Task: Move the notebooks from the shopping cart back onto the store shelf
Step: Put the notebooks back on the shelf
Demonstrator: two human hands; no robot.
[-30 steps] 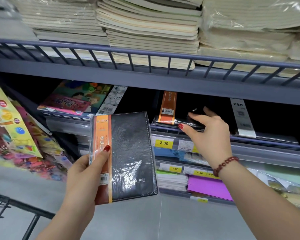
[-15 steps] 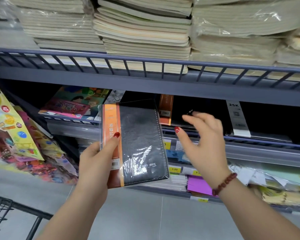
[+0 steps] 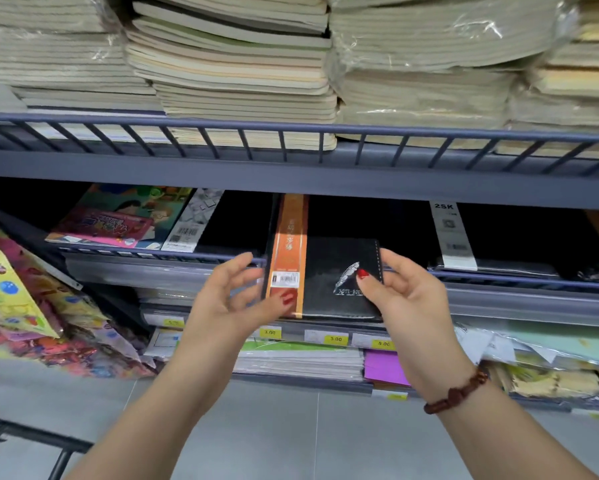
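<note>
Black notebook point(image 3: 329, 261) with an orange band point(image 3: 290, 244) juts from the middle shelf point(image 3: 152, 271), right hand point(image 3: 409, 306) pinching its right edge, left hand point(image 3: 222, 306) open, thumb on the band.

We see colourful packets point(image 3: 31, 306) left of the left hand point(image 3: 222, 304), purple paper point(image 3: 383, 368) below the right hand point(image 3: 409, 306).

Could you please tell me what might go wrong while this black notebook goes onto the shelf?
The black notebook overhangs the shelf rail, so it may tip forward and fall if released now. The right hand pinches only its edge and the left hand looks mostly open, so it might slip.
</note>
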